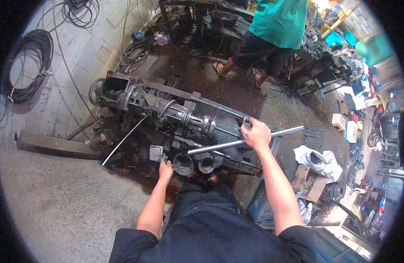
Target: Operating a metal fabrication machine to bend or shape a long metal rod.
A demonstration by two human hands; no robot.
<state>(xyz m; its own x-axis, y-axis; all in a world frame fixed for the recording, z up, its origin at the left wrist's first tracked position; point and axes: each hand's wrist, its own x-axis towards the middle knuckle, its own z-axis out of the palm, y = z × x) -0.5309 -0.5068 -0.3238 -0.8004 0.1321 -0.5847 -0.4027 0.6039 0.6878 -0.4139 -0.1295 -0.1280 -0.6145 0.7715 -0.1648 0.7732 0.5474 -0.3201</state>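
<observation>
My left hand [165, 168] is at the side of a small grey metal box [156, 153], its fingers curled next to a greenish bit at the box's edge. What they grip, if anything, is too small to make out. My right hand [257, 134] is closed at the right end of a long metal machine [186, 116], by a dark part [246, 120]. The palm hides what it grips. A shiny metal tube [215, 147] slants across the machine's near side and passes beneath this hand. Two round bowls [183, 164] stand below the tube's left end.
A thin pale rod [125, 139] sticks out from the machine toward the near left. Beyond it stands a person in a green shirt [278, 22]. A coiled black cable [28, 65] hangs on the left wall. At right lie dark rods [314, 136], a white sack [318, 162] and a cardboard box [311, 182].
</observation>
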